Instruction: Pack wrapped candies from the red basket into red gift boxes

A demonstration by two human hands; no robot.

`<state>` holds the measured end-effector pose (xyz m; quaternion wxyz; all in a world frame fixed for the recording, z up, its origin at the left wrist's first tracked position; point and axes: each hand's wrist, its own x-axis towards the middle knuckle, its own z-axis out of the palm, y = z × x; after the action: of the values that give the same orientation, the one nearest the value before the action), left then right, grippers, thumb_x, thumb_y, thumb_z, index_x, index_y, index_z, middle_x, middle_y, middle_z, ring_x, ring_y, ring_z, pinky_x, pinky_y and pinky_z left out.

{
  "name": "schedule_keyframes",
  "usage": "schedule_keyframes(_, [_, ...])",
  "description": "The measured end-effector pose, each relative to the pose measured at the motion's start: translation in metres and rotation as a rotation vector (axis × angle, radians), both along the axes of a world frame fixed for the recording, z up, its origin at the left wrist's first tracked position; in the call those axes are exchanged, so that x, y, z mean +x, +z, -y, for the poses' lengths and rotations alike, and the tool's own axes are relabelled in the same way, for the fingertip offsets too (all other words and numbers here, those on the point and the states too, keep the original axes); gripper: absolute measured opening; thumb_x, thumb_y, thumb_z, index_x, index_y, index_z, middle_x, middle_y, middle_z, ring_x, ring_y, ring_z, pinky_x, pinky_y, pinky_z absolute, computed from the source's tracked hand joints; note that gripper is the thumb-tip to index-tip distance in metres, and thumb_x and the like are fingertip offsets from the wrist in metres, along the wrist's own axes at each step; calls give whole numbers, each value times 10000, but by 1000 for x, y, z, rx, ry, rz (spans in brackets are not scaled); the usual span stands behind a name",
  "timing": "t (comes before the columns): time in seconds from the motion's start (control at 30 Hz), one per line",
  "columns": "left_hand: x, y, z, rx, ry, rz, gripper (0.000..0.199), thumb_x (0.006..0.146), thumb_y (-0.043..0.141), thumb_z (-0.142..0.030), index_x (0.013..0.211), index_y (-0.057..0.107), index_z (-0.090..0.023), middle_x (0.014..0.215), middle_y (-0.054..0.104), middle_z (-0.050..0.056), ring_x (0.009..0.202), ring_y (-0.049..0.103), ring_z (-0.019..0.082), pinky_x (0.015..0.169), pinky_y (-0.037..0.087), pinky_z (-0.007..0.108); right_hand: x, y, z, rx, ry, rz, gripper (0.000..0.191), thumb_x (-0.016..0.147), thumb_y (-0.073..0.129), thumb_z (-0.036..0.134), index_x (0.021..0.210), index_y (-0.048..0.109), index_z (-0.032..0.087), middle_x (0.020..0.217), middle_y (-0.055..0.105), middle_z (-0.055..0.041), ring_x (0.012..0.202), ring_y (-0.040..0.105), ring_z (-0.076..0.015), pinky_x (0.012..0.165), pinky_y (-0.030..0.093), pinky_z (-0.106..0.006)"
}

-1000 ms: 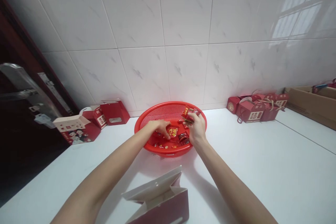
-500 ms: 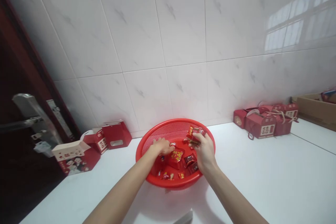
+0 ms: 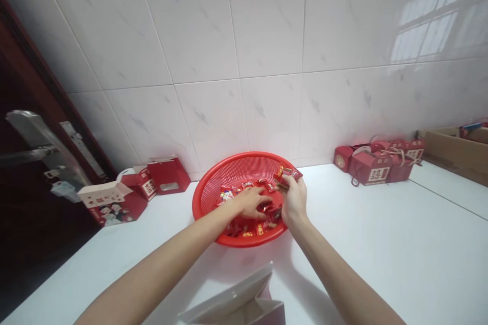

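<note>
A round red basket [image 3: 202, 213] with mesh sides stands on the white table, and small wrapped sweets [image 3: 227, 194] lie inside it. My left hand [image 3: 252, 203] reaches down into the basket, fingers apart and curved over the sweets near its middle; its fingertips touch or nearly touch them. Over the basket's right side, my right hand [image 3: 294, 195] is closed on several red-wrapped sweets [image 3: 286, 171]. At the bottom edge stands an open paper box [image 3: 244, 304], pale inside, partly cut off by the picture.
Red gift boxes [image 3: 168, 175] stand at the left by the wall, one open [image 3: 114, 203]. More red boxes [image 3: 371, 167] and a cardboard carton [image 3: 453, 152] are at the right. A dark door with a metal handle [image 3: 34, 132] is far left.
My left hand has moved right, across the basket's middle. My right hand still holds its sweets. The view has tilted down, showing more of the open box at the bottom.
</note>
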<state>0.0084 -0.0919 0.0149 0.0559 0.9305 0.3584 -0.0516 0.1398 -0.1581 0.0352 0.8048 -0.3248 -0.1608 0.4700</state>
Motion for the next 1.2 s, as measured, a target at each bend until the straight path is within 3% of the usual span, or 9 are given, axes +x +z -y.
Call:
schedule_keyframes(0.2, [-10,6,-7,-80,124,43,952,695,772,-374,1540,353,-241,1381,590,142,1293,520,363,1087,386,476,-1,3,1,-4,45,-7,144,616,646,181,726,556,205,637,647,52,589,627,-123,508,504,-210])
schedule_keyframes(0.27, [-9,7,-7,-106,136,70,898,723,734,-367,1530,367,-215,1359,611,139,1272,542,360,1068,402,455,-1,3,1,-10,49,-19,146,623,641,171,712,532,208,613,628,62,575,623,-117,510,508,-208])
schedule_keyframes(0.47, [-3,2,-6,-26,76,89,412,906,579,-357,1293,598,-216,1235,690,132,1181,604,339,1032,415,459,2,3,-1,-22,68,-71,142,627,631,150,695,521,207,576,605,73,542,617,-111,520,533,-218])
schedule_keyframes(0.63, [-4,-2,-10,44,71,30,562,819,668,-179,1367,552,-226,1202,703,116,1154,624,327,1012,435,424,4,0,-2,21,124,-78,144,627,654,166,688,528,201,609,615,60,576,641,-125,565,559,-244])
schedule_keyframes(0.77, [-4,-2,-8,-1,51,98,537,819,651,-163,1350,587,-206,1153,721,122,1058,661,317,899,489,384,3,2,0,22,133,-121,119,634,666,195,695,564,195,668,654,39,640,670,-143,572,561,-249])
schedule_keyframes(0.97, [-7,8,-7,-37,74,347,390,814,632,-160,1194,704,-207,1105,752,81,1023,676,274,930,486,368,3,4,0,6,151,-119,71,707,622,264,736,621,199,680,686,20,613,656,-141,581,563,-259])
schedule_keyframes(1.07, [-9,16,-10,-71,125,599,353,816,614,-183,1152,721,-204,1113,760,49,1015,682,237,942,498,346,3,3,-1,13,138,-102,81,682,653,252,732,616,199,683,688,22,629,657,-141,573,559,-248])
schedule_keyframes(1.2, [-14,26,-13,-220,159,952,420,771,706,-334,1143,716,-138,1188,740,101,1106,664,280,984,505,395,3,4,0,22,135,-78,134,625,702,209,708,598,191,665,678,26,608,641,-125,548,547,-219])
